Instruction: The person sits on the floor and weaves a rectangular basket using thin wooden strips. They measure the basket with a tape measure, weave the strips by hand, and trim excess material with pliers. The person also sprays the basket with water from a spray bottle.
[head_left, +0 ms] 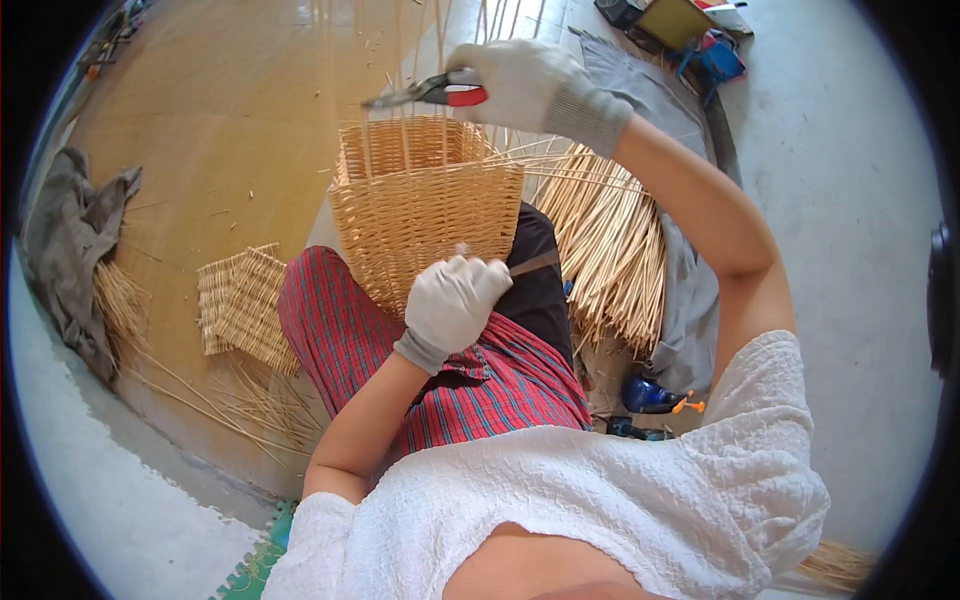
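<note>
A half-woven wicker basket [425,220] rests on my lap, its long upright stakes [403,90] rising from the rim. Above the rim, my gloved right hand [515,85] is closed on pruning shears [425,92] with a red and black handle. The shears' jaws point left among the stakes; whether they touch one is blurred. Against the lower front of the basket lies my gloved left hand [455,305], its fingers closed on a flat, dark, blade-like strip [535,263] that sticks out to the right. The hidden end of that strip is inside the fist.
A thick bundle of wicker rods [610,260] lies on grey cloth [685,290] at right. Two flat woven panels [255,305] and loose rods [215,408] are on the floor at left. A blue object [648,394] sits near my right hip; a container [690,25] stands far right.
</note>
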`<state>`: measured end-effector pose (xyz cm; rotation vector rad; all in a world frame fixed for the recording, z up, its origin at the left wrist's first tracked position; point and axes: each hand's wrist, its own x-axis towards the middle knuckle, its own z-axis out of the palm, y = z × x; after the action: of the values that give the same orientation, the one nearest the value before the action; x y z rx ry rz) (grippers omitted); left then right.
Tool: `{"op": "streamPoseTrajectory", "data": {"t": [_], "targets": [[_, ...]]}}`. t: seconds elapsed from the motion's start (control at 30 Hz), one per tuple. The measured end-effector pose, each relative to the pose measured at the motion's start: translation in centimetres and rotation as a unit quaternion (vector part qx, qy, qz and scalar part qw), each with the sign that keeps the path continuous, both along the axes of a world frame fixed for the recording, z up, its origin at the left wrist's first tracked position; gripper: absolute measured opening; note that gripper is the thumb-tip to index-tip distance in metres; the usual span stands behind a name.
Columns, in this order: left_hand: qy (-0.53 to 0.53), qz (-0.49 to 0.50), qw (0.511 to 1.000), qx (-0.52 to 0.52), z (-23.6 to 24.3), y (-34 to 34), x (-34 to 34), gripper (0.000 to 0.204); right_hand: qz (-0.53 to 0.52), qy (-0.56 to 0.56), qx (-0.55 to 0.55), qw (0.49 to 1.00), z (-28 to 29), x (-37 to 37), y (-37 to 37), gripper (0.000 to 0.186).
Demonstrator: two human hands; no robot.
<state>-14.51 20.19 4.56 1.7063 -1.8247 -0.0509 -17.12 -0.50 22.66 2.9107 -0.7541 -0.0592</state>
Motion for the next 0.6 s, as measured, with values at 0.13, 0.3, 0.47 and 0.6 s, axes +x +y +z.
{"op": "streamPoseTrajectory", "data": {"t": [0.13, 0.3, 0.47, 0.6], "targets": [[0.273, 0.137, 0.952, 0.003, -0.9, -3.4, 1.7, 0.011, -0.106, -0.156, 0.226, 0.956, -5.3, -8.1, -1.8, 0.061], [0.067, 0.172, 0.979, -0.091, -1.4, -9.5, 5.0, 0.022, -0.241, -0.255, 0.698, 0.624, -17.5, -14.9, 3.2, 0.056], [-0.029, 0.177, 0.983, 0.039, -3.4, -10.9, 5.1, 0.029, -0.279, -0.248, 0.654, 0.658, -22.0, -14.6, 7.9, 0.051], [-0.062, 0.172, 0.983, -0.019, -4.2, -10.6, 5.0, 0.031, -0.275, -0.283, 0.618, 0.679, -23.2, -13.4, 6.5, 0.050]]}}
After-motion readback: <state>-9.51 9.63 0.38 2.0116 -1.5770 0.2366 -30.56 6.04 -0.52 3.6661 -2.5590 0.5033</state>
